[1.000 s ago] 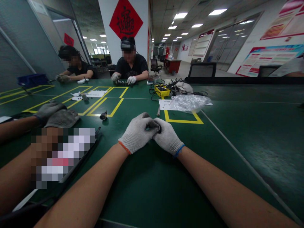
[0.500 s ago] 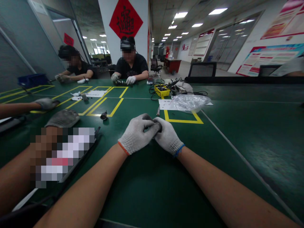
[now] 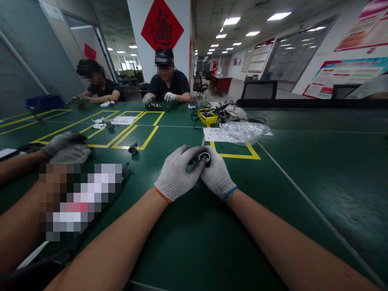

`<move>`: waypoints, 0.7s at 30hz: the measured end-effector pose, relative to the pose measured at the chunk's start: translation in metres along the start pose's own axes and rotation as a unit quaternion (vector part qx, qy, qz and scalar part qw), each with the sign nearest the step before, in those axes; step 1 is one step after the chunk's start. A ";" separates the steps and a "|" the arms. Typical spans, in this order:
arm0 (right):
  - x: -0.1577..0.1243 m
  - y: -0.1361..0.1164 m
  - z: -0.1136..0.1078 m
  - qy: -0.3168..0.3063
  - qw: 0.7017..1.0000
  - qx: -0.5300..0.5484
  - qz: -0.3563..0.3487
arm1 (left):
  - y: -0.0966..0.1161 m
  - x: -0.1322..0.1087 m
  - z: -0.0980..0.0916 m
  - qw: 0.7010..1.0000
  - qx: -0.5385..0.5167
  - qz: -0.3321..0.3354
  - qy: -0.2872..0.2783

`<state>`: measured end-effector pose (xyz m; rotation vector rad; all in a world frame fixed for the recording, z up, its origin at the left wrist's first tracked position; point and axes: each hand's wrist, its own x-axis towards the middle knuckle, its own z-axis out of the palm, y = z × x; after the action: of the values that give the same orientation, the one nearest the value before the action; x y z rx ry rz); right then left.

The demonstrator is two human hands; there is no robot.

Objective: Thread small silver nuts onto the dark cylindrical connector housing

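A small round metal part (image 3: 204, 157) with a bright rim and dark hollow middle is held between my two gloved hands. My left hand (image 3: 178, 171), in a white glove with an orange cuff, is closed on it, its thumb reaching to the rim. My right hand (image 3: 217, 173), in a glove with a blue cuff, wraps around the part's right side. Gloves hide most of the part's body. Just beyond my fingers lies a slim metallic tool (image 3: 203, 140), partly covered from view. A dark, cup-like metal piece (image 3: 132, 148) rests on the green table to the left.
Yellow tape (image 3: 239, 156) marks boxes on the table (image 3: 182, 250). A clear plastic bag (image 3: 244, 132), a yellow tray (image 3: 207, 116) and tangled cables lie ahead. At left are a co-worker's gloved hands (image 3: 68, 147); two more people work across the table.
The round part has turned into view, its open rim now facing me; before, my fingers mostly covered it. At left, the co-worker's gloved hands have come together.
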<state>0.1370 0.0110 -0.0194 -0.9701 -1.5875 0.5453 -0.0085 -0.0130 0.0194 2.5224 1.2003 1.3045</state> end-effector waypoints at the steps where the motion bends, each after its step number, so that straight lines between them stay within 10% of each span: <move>1: -0.001 0.000 0.001 0.011 1.000 0.000 -0.004 | 0.000 0.000 0.001 1.000 0.002 -0.011 0.011; 15: -0.007 0.000 0.003 -0.010 0.999 -0.005 -0.042 | -0.009 0.003 0.009 0.990 -0.091 -0.097 -0.039; 21: -0.009 -0.001 0.004 0.028 0.995 -0.052 -0.077 | -0.009 -0.001 0.012 0.987 -0.091 -0.121 0.049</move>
<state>0.1328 0.0038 -0.0247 -0.9217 -1.6378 0.3298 -0.0058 -0.0036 0.0073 2.1348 1.2930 1.4173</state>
